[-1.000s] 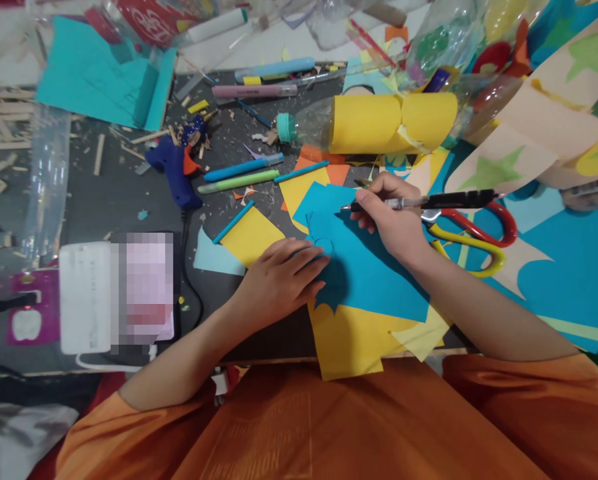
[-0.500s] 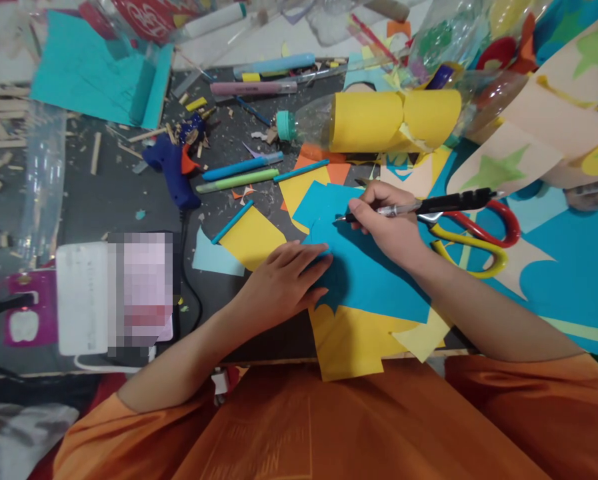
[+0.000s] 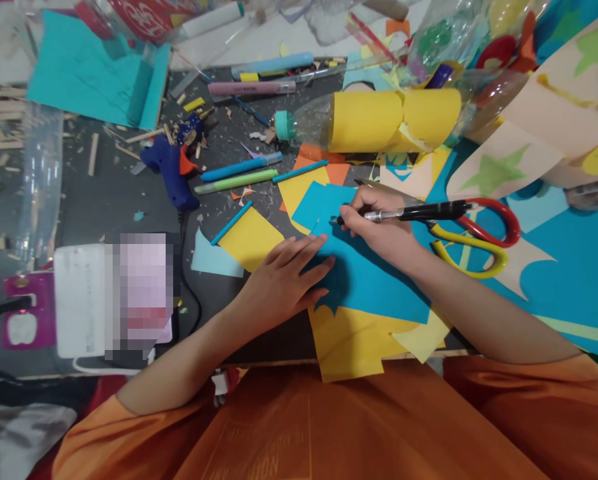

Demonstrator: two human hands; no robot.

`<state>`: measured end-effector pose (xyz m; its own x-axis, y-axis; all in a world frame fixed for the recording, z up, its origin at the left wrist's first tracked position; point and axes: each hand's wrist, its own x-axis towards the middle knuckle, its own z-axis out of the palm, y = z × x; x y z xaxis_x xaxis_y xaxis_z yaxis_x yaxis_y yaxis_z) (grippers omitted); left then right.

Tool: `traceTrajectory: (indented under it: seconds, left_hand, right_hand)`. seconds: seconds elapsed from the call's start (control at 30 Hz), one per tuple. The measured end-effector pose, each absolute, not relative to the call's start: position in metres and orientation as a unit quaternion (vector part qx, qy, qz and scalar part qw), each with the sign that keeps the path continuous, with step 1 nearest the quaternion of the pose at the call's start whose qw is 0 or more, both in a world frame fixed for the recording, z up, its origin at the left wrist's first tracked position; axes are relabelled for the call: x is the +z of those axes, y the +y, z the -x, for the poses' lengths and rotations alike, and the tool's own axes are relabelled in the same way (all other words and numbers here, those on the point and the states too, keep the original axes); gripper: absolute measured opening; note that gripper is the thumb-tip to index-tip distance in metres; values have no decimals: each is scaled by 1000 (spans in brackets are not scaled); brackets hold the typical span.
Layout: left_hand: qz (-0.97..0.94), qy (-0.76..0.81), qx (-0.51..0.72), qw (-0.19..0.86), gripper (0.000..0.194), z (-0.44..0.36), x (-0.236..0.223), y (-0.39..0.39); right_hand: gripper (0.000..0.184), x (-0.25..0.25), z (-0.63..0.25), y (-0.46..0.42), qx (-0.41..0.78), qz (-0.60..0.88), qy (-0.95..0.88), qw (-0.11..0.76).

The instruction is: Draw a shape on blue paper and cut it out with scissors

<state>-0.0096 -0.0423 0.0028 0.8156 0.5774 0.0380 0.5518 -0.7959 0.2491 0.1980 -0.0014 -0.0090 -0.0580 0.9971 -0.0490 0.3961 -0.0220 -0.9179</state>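
Observation:
My right hand [image 3: 379, 220] is closed around a black pen [image 3: 419, 212], its tip at the upper part of a blue paper sheet [image 3: 379, 280]. Short thin drawn lines show on the blue sheet near the tip. My left hand [image 3: 293, 277] lies flat with fingers spread on the sheet's left edge. Beneath and below the blue sheet is yellow paper [image 3: 349, 353] with a cut edge. Scissors with red and yellow handles [image 3: 471, 250] rest just right of my right hand, their blades partly hidden behind it.
A bottle wrapped in yellow paper [image 3: 369, 121] lies beyond my hands. To the left are a blue glue gun [image 3: 171, 173], felt pens [image 3: 241, 167], wood scraps and a white box [image 3: 80, 300]. Star-decorated paper [image 3: 509, 160] stands at the right, beside more blue paper [image 3: 573, 267].
My right hand and the pen have shifted slightly left across the blue sheet, and the pen lies a little flatter. My left fingers have crept slightly upward on the paper.

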Motion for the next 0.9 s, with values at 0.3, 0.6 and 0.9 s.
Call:
traceTrajectory:
  seconds: [0.3, 0.6, 0.9]
  left_hand:
    - [-946, 300, 57, 112, 35, 9, 2, -42]
    - [-947, 297, 68, 99, 34, 9, 3, -42]
    - [-948, 293, 72, 97, 34, 9, 1, -41]
  right_hand:
    - [33, -4, -197, -1, 385, 589, -622, 343]
    - [31, -4, -197, -2, 379, 590, -624, 345]
    - [34, 0, -196, -1, 383, 587, -621, 350]
